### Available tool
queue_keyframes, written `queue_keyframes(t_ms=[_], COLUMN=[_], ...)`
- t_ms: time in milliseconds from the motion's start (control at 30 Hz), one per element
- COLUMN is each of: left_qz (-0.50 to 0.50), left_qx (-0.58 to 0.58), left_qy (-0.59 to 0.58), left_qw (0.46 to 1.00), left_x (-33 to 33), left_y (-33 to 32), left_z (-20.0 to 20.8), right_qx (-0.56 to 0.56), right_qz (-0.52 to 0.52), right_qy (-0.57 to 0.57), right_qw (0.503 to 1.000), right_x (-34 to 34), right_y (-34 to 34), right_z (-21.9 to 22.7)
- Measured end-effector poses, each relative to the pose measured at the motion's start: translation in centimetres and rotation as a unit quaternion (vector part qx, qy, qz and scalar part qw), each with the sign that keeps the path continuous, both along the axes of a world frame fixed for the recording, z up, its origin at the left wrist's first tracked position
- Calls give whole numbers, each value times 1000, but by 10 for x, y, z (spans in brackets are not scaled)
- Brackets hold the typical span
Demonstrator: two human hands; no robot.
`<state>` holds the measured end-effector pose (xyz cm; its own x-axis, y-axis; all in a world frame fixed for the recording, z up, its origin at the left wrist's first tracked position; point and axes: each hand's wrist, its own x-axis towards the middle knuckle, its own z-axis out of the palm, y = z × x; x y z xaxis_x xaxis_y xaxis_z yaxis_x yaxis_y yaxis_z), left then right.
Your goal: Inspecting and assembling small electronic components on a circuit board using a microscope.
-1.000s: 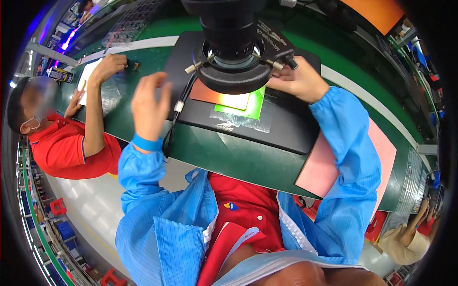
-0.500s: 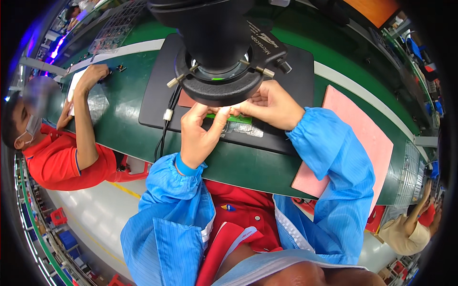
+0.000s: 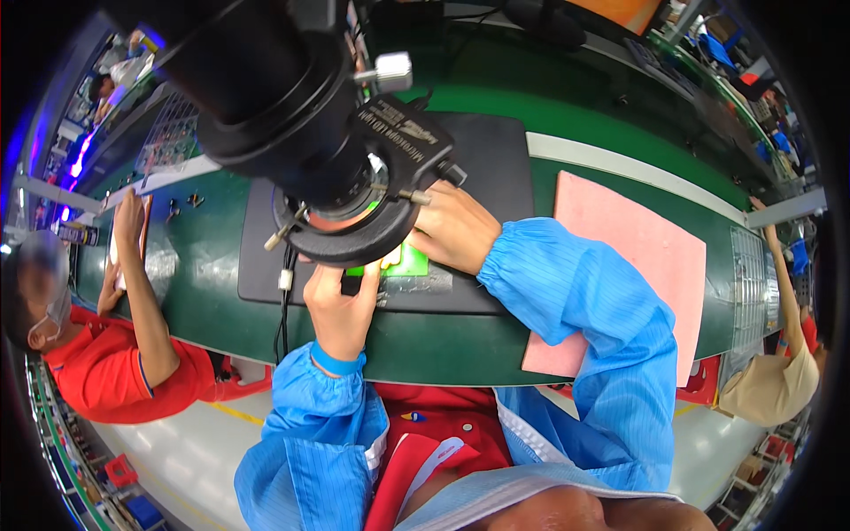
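Under the ring light (image 3: 359, 243) of a black microscope (image 3: 274, 115), both my hands work close together over a bright green flat piece (image 3: 413, 261) on a black base board (image 3: 482, 159). My left hand (image 3: 341, 310) has thumb and forefinger bent in a pinch at the green piece's left side. The ring covers its fingertips and whatever they grip. From the right, my right hand (image 3: 460, 232) reaches in with curled fingers by the piece's upper edge; the ring partly hides them. A small pale part shows between the hands. Clear plastic film (image 3: 416, 285) lies just below the green piece.
A pink sheet (image 3: 629, 265) lies to the right on the green table (image 3: 434, 350). A dark cable (image 3: 283, 305) runs down left of the board. At the left, a co-worker in red (image 3: 124, 363) handles a flat item. Wire racks (image 3: 753, 274) stand at the far right.
The view has shifted, so the microscope now appears further left and tilted. My hands stay under the ring light; the right hand has turned more knuckles-up, and more of the green piece shows.
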<state>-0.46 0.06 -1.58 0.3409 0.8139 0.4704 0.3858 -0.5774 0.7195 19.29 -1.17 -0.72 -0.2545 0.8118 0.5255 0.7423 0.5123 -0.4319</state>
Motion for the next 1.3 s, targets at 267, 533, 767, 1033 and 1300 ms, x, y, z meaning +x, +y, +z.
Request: queue_keyframes(t_ms=[267,533,767,1033,1300], left_qz=[-17,-5,8,3,71], left_qx=[29,34,49,38,76], left_qy=[8,23,36,19,59], left_qw=[999,999,998,999,993], left_x=[0,4,6,1,-76], left_y=[-1,2,2,-2,79], left_z=[4,2,0,5,38], right_qx=[76,-100,-47,-163,-296], right_qz=[-288,-549,-570,-497,-58], right_qy=[-56,-91,-132,-41,274], right_qw=[953,824,809,852,913], right_x=[217,359,320,281,153], right_y=[49,5,10,13,22], right_z=[6,-68,-49,-24,44])
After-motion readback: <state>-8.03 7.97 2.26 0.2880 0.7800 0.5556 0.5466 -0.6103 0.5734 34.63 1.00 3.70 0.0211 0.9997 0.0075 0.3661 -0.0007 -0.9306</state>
